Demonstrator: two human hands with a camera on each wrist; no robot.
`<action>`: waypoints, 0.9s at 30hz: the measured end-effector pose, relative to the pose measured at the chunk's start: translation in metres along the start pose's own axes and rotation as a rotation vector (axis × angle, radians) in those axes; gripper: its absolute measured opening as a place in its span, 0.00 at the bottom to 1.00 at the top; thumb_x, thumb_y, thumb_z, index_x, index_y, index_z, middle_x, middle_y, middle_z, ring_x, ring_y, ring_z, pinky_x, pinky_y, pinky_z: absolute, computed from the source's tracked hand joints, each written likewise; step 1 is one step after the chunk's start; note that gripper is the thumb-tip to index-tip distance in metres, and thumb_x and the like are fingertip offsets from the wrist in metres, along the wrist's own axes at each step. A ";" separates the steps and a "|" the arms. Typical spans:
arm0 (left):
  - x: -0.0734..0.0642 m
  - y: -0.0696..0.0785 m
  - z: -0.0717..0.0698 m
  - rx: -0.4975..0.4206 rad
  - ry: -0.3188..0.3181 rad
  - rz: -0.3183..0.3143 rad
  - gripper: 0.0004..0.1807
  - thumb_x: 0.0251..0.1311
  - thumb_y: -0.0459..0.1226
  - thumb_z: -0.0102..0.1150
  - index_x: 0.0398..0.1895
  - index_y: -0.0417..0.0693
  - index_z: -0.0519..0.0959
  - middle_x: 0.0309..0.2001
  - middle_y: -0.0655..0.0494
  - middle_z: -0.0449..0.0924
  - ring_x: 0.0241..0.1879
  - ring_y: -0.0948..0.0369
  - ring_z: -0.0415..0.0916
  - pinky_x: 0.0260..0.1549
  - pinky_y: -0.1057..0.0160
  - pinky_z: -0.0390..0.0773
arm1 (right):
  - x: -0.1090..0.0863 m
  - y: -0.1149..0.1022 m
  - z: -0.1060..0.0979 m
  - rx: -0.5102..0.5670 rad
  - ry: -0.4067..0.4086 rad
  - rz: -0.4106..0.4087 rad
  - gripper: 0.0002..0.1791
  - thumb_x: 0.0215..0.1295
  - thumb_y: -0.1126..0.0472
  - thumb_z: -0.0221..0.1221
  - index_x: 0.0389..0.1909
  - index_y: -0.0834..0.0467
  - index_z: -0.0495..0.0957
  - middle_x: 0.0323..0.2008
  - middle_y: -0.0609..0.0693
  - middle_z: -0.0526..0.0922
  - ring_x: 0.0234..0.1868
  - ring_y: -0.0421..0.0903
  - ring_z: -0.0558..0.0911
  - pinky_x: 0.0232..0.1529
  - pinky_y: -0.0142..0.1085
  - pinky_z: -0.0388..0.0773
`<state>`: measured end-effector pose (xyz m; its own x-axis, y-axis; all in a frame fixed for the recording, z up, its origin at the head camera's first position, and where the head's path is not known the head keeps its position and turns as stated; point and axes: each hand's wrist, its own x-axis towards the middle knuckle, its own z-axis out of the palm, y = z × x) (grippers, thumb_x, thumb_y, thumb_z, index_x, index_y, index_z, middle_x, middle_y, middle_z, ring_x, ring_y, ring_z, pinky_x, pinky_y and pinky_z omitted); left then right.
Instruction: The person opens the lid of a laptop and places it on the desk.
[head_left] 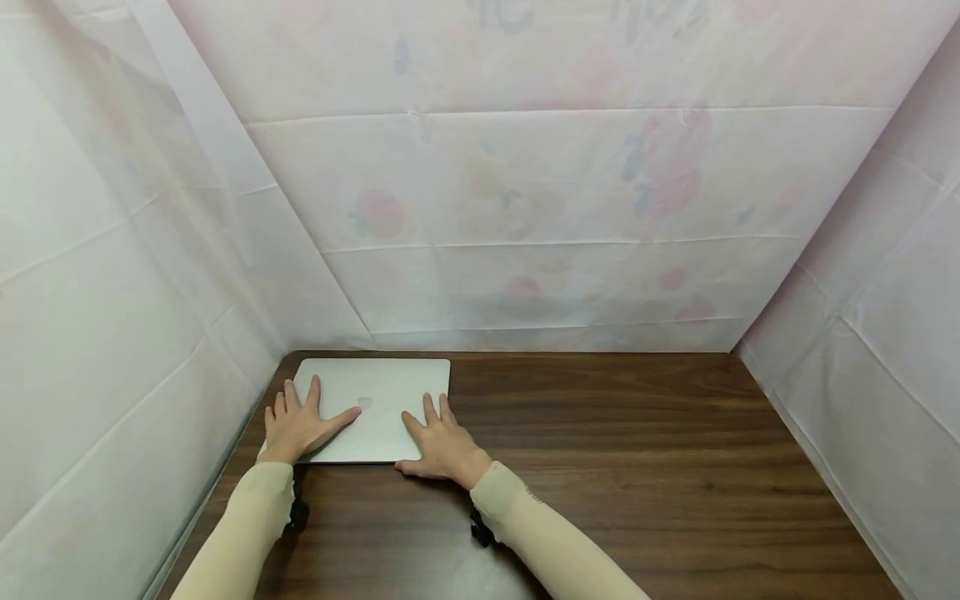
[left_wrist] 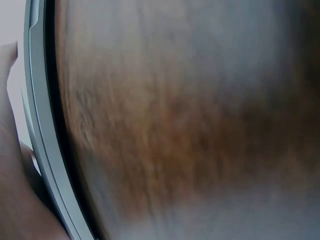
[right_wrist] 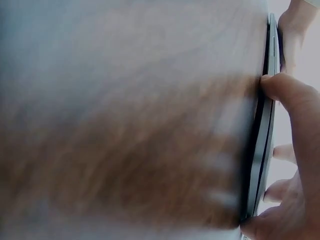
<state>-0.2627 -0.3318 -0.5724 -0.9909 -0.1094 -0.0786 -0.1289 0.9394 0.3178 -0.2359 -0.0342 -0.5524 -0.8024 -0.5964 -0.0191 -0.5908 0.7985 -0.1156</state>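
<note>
A closed silver laptop with a faint logo on its lid lies flat on the table's far left. My left hand rests spread over its left side, thumb stretched toward the logo. At the front right corner is my right hand, its fingers spread on the lid and its thumb against the front edge. Along the left wrist view runs the laptop's front edge, with part of the left hand beside it. Both hands' palms are mostly hidden from the head view.
The dark wooden table stretches to the right of the laptop. Pale cloth sheets with faint fruit prints hang behind it and on both sides. The laptop's far left corner is close to the left sheet.
</note>
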 end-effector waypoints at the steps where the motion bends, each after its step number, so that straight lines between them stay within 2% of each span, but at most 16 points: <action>1: -0.001 0.000 0.000 0.002 -0.001 -0.001 0.71 0.54 0.82 0.44 0.84 0.40 0.38 0.78 0.19 0.26 0.75 0.20 0.32 0.68 0.20 0.37 | 0.000 0.001 0.000 0.004 -0.003 0.000 0.47 0.67 0.25 0.54 0.80 0.43 0.59 0.79 0.66 0.55 0.78 0.71 0.57 0.57 0.51 0.83; 7: -0.005 0.005 0.001 -0.022 -0.004 -0.002 0.71 0.53 0.81 0.46 0.84 0.40 0.38 0.78 0.21 0.25 0.75 0.20 0.31 0.68 0.20 0.35 | -0.004 0.005 0.001 0.034 -0.005 0.007 0.47 0.67 0.25 0.55 0.81 0.43 0.59 0.80 0.65 0.54 0.79 0.71 0.56 0.51 0.51 0.86; 18: -0.011 0.021 0.004 -0.028 -0.003 -0.010 0.72 0.53 0.82 0.46 0.84 0.40 0.38 0.79 0.23 0.27 0.76 0.22 0.29 0.66 0.18 0.32 | -0.013 0.014 -0.002 0.077 -0.022 0.009 0.47 0.67 0.26 0.56 0.81 0.44 0.59 0.80 0.66 0.52 0.79 0.72 0.54 0.49 0.54 0.86; 23: -0.014 0.027 0.004 -0.032 -0.014 -0.010 0.72 0.52 0.82 0.45 0.84 0.40 0.38 0.79 0.24 0.25 0.76 0.21 0.28 0.66 0.19 0.30 | -0.018 0.019 -0.001 0.070 -0.020 0.000 0.47 0.67 0.26 0.55 0.81 0.44 0.59 0.80 0.66 0.52 0.79 0.72 0.54 0.51 0.54 0.85; 27: -0.016 0.031 0.007 -0.036 -0.014 -0.011 0.73 0.52 0.82 0.45 0.84 0.40 0.37 0.79 0.24 0.25 0.76 0.21 0.28 0.66 0.19 0.29 | -0.023 0.024 0.000 0.043 0.001 -0.013 0.47 0.67 0.25 0.55 0.81 0.44 0.59 0.80 0.66 0.54 0.78 0.71 0.56 0.63 0.57 0.78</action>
<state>-0.2504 -0.2987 -0.5682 -0.9888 -0.1150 -0.0956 -0.1416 0.9259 0.3502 -0.2317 -0.0017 -0.5548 -0.7949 -0.6066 -0.0166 -0.5969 0.7865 -0.1585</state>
